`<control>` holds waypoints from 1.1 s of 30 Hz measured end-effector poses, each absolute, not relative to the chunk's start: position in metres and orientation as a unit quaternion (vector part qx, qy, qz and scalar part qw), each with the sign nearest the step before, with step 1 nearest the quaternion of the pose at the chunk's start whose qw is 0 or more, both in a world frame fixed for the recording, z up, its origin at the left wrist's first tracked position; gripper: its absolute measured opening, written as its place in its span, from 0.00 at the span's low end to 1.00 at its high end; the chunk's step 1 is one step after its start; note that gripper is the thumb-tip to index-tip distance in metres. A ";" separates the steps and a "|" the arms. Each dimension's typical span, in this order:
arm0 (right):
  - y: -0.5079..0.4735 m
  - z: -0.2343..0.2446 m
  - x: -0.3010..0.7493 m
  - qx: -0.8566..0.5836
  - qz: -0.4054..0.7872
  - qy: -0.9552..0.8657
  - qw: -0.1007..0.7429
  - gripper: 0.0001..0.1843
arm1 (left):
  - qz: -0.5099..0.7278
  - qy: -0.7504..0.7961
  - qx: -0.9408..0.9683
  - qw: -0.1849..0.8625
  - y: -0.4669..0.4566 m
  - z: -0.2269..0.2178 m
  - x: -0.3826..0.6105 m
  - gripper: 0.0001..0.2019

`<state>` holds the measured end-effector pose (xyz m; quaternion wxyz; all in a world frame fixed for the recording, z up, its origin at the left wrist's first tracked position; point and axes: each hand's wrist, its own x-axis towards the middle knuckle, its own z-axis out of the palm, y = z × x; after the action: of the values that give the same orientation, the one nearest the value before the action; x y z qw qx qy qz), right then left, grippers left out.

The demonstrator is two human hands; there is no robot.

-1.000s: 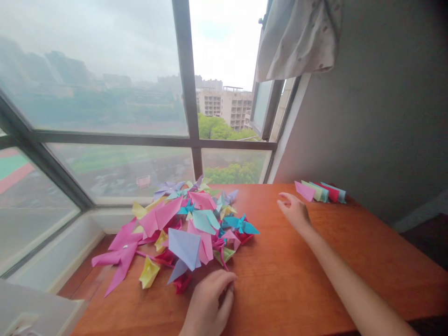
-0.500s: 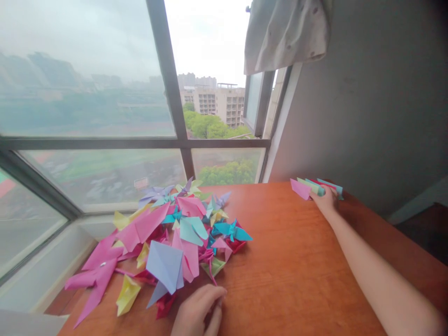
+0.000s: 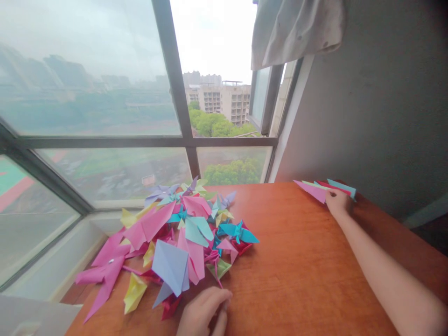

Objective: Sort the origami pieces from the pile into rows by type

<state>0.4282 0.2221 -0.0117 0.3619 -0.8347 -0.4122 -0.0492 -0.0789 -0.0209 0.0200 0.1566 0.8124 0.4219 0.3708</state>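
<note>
My right hand [image 3: 339, 202] is at the far right of the table, thumb and forefinger pinched on the rear end of a pink paper plane [image 3: 314, 191]. Right behind that plane stands a row of others, among them a red paper plane [image 3: 334, 186] and a light blue paper plane [image 3: 343, 187]; the hand partly hides them. At the bottom, my left hand [image 3: 205, 311] rests on the table with fingers curled in, and nothing shows in them. Its fingertips are just below a heap of folded paper, near a pale blue folded piece [image 3: 171, 266].
The heap on the left includes a pink pinwheel [image 3: 111, 262], a yellow folded piece [image 3: 135, 293] and a blue paper crane [image 3: 238, 231]. The wooden table [image 3: 290, 261] meets a window [image 3: 105, 140] and a grey wall [image 3: 371, 116]. A curtain [image 3: 297, 32] hangs above.
My right hand has shifted slightly right and now pinches the pink plane, which shows longer and covers more of the green one. The view has turned slightly left. My left hand stays put.
</note>
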 end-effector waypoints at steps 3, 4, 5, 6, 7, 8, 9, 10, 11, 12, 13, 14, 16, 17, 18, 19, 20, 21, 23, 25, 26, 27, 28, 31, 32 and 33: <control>0.202 -0.004 0.412 -0.820 -0.063 -0.429 0.373 0.17 | 0.381 0.423 0.809 0.148 -0.024 0.022 -0.079 0.15; 0.195 -0.001 0.405 -0.813 -0.068 -0.436 0.380 0.17 | 0.383 0.425 0.807 0.147 -0.025 0.022 -0.079 0.15; 0.188 0.004 0.397 -0.803 -0.074 -0.444 0.390 0.17 | 0.386 0.427 0.804 0.147 -0.027 0.021 -0.079 0.15; 0.181 0.009 0.388 -0.791 -0.078 -0.453 0.404 0.17 | 0.391 0.430 0.800 0.146 -0.028 0.021 -0.079 0.15; 0.174 0.014 0.378 -0.776 -0.079 -0.464 0.420 0.17 | 0.397 0.433 0.796 0.145 -0.030 0.021 -0.080 0.15; 0.167 0.021 0.367 -0.760 -0.072 -0.476 0.437 0.18 | 0.406 0.435 0.791 0.141 -0.033 0.022 -0.080 0.14; 0.160 0.028 0.354 -0.742 -0.058 -0.490 0.454 0.18 | 0.418 0.437 0.785 0.132 -0.036 0.023 -0.081 0.14; 0.153 0.036 0.341 -0.723 -0.034 -0.508 0.467 0.18 | 0.434 0.439 0.779 0.116 -0.039 0.025 -0.081 0.14; 0.147 0.044 0.327 -0.704 -0.005 -0.527 0.476 0.17 | 0.449 0.440 0.772 0.090 -0.042 0.028 -0.082 0.15; 0.141 0.053 0.312 -0.683 0.024 -0.550 0.479 0.17 | 0.464 0.443 0.765 0.054 -0.045 0.033 -0.084 0.16; 0.135 0.062 0.296 -0.663 0.046 -0.573 0.479 0.16 | 0.472 0.449 0.758 0.011 -0.047 0.039 -0.086 0.18; 0.131 0.071 0.280 -0.642 0.060 -0.600 0.474 0.16 | 0.472 0.461 0.751 -0.034 -0.047 0.045 -0.089 0.19; 0.123 0.092 0.247 -0.592 0.051 -0.656 0.466 0.13 | 0.438 0.494 0.743 -0.107 -0.044 0.060 -0.098 0.20; 0.121 0.103 0.230 -0.564 0.030 -0.685 0.460 0.12 | 0.408 0.513 0.744 -0.127 -0.039 0.067 -0.103 0.21; 0.119 0.114 0.213 -0.534 0.007 -0.715 0.451 0.11 | 0.377 0.528 0.749 -0.135 -0.034 0.072 -0.109 0.21; 0.118 0.125 0.196 -0.503 -0.018 -0.744 0.439 0.11 | 0.347 0.538 0.755 -0.141 -0.029 0.077 -0.116 0.22; 0.117 0.136 0.179 -0.473 -0.044 -0.771 0.424 0.10 | 0.326 0.541 0.761 -0.147 -0.023 0.079 -0.122 0.21; 0.117 0.147 0.162 -0.449 -0.069 -0.792 0.409 0.10 | 0.311 0.539 0.768 -0.152 -0.019 0.081 -0.128 0.21; 0.117 0.165 0.130 -0.419 -0.109 -0.821 0.372 0.11 | 0.303 0.531 0.775 -0.159 -0.012 0.080 -0.141 0.17; 0.120 0.177 0.098 -0.402 -0.141 -0.844 0.326 0.12 | 0.314 0.530 0.771 -0.164 -0.011 0.078 -0.152 0.13; 0.121 0.181 0.083 -0.394 -0.152 -0.856 0.299 0.12 | 0.325 0.532 0.763 -0.168 -0.011 0.077 -0.158 0.12; 0.123 0.182 0.069 -0.384 -0.159 -0.867 0.274 0.11 | 0.337 0.537 0.753 -0.174 -0.012 0.076 -0.164 0.11; 0.125 0.181 0.055 -0.371 -0.160 -0.880 0.251 0.11 | 0.350 0.542 0.743 -0.181 -0.014 0.076 -0.170 0.10; 0.128 0.169 0.021 -0.304 -0.124 -0.919 0.218 0.11 | 0.375 0.567 0.705 -0.204 -0.018 0.074 -0.186 0.10; 0.127 0.163 0.013 -0.277 -0.101 -0.931 0.217 0.14 | 0.381 0.580 0.689 -0.208 -0.019 0.074 -0.189 0.09; 0.126 0.158 0.008 -0.251 -0.075 -0.940 0.220 0.17 | 0.387 0.592 0.676 -0.208 -0.020 0.074 -0.192 0.09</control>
<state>0.0084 0.1265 0.1576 0.2199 -0.2506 -0.9398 -0.0746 -0.1918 -0.0202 0.0737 -0.2077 0.6756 0.5925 0.3865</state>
